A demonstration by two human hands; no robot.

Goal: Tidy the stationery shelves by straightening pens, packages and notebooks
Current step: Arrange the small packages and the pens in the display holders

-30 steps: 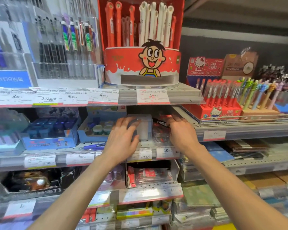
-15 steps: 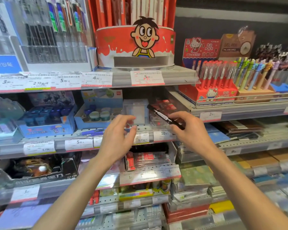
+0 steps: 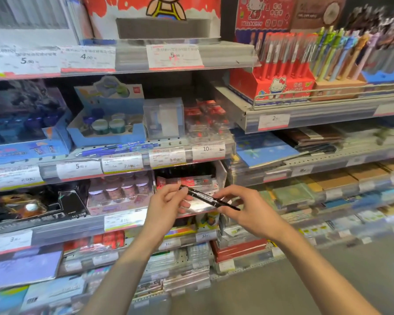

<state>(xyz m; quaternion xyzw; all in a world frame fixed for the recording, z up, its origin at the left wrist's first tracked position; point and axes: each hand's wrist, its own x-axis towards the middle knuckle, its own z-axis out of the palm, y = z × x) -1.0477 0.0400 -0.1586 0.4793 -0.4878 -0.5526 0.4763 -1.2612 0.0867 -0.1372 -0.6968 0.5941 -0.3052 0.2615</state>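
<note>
A black marker pen (image 3: 206, 197) with white print lies slanted between both hands, in front of the third shelf. My left hand (image 3: 166, 204) pinches its upper left end. My right hand (image 3: 243, 209) grips its lower right end. Behind the hands stands an open box of red-and-clear packaged pens (image 3: 191, 181). One shelf up sit a clear plastic box (image 3: 163, 118) and clear packs with red labels (image 3: 206, 120). Loose blue pens (image 3: 116, 149) lie along that shelf's front edge.
A blue tray of correction tapes (image 3: 107, 130) stands left of the clear box. To the upper right, a red cartoon-cat pen display (image 3: 280, 75) sits behind a wire rail. Notebooks (image 3: 263, 151) and paper stacks fill the right shelves. Grey floor (image 3: 328, 280) shows at the lower right.
My right hand drew the black marker out of the second shelf and lowered it. My left hand left the clear box and took the marker's other end. The view tilted down.
</note>
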